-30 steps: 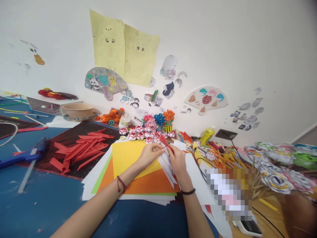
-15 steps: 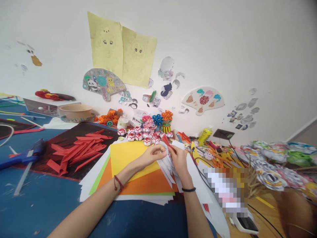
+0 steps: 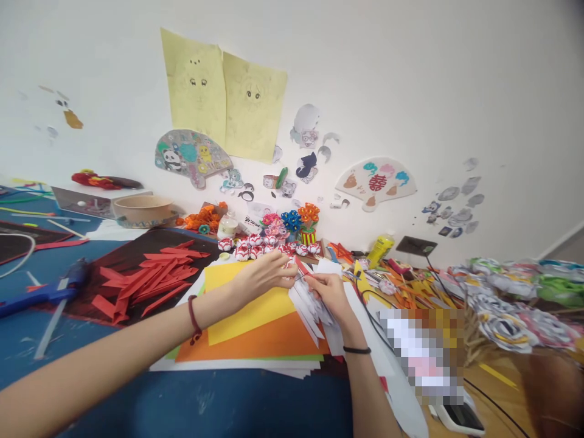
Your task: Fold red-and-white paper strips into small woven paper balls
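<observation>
My right hand (image 3: 329, 295) pinches a red paper strip (image 3: 301, 266) above a bunch of white paper strips (image 3: 309, 307). Just left of it, my left hand (image 3: 269, 274) is closed, its fingertips by the small red-and-white paper flowers (image 3: 255, 243); what it holds, if anything, is hidden. Under my left forearm lie a yellow sheet (image 3: 223, 277) and an orange sheet (image 3: 255, 344). Folded red strips (image 3: 152, 277) are piled on a dark mat at the left.
A blue glue gun (image 3: 64, 289) lies at the far left. Behind stand a round beige bowl (image 3: 145, 207) and a yellow bottle (image 3: 381, 249). A white device (image 3: 460, 420) and a black cable are at the right, near several paper flowers (image 3: 502, 319).
My left hand has moved up and forward, its back now turned more to the camera. The red strip in my right hand now tilts to the left. The view has shifted slightly.
</observation>
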Demonstrator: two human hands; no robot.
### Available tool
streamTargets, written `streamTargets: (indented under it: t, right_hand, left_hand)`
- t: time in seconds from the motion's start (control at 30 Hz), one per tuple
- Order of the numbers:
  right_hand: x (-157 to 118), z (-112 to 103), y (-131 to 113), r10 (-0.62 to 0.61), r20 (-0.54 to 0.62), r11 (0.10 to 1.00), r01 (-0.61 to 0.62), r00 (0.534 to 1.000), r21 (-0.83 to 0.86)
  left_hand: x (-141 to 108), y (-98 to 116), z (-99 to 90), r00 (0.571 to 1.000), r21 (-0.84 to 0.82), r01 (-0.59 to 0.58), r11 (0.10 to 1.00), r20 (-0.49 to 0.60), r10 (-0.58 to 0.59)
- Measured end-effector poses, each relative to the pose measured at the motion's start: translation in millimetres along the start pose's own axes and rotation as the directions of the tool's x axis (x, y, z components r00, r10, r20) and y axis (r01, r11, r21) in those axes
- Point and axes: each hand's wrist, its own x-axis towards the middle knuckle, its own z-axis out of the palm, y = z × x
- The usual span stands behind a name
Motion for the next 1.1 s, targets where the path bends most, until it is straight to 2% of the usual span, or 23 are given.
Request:
streamTargets:
  t: [0.1, 0.17, 0.37, 0.5, 0.63, 0.77, 0.9, 1.1]
  right_hand:
    - [-4, -1, -9, 0.017, 0.12, 0.982, -0.039, 0.993, 0.186]
    - [-7, -3, -14, 0.033, 0.178, 0.964, -0.079, 0.983, 0.255]
    - [-7, -13, -16, 0.06, 0.311, 0.924, -0.171, 0.948, 0.343]
    - [-9, -20, -12, 0.056, 0.38, 0.902, -0.21, 0.923, 0.378]
    - [-12, -23, -9, 0.036, 0.412, 0.876, -0.228, 0.91, 0.425]
    - [-13, -20, -4, -0.102, 0.456, 0.819, -0.186, 0.884, 0.543]
    - [-15, -16, 0, -0.177, 0.461, 0.797, -0.148, 0.87, 0.586]
    - [-15, -15, -2, -0.215, 0.413, 0.778, -0.101, 0.885, 0.621]
  left_hand:
    - [-1, -11, -1.9, 0.995, 0.1, -0.101, 0.99, 0.01, 0.101]
    - [-1, -19, 1.2, 0.994, 0.124, -0.112, 0.986, 0.018, 0.111]
    - [-2, -34, 2.7, 0.995, 0.017, -0.094, 0.995, -0.037, 0.095]
    - [0, -37, -6.0, 0.977, 0.002, -0.205, 0.979, -0.065, 0.204]
    - [2, -37, -10.6, 0.967, -0.012, -0.253, 0.967, -0.005, 0.253]
    - [3, -28, -13.6, 0.957, -0.04, -0.286, 0.957, 0.033, 0.287]
    - [2, -20, -19.4, 0.946, -0.057, -0.324, 0.944, 0.004, 0.325]
    - [-2, -28, -41.5, 0.925, 0.029, -0.37, 0.928, -0.074, 0.371]
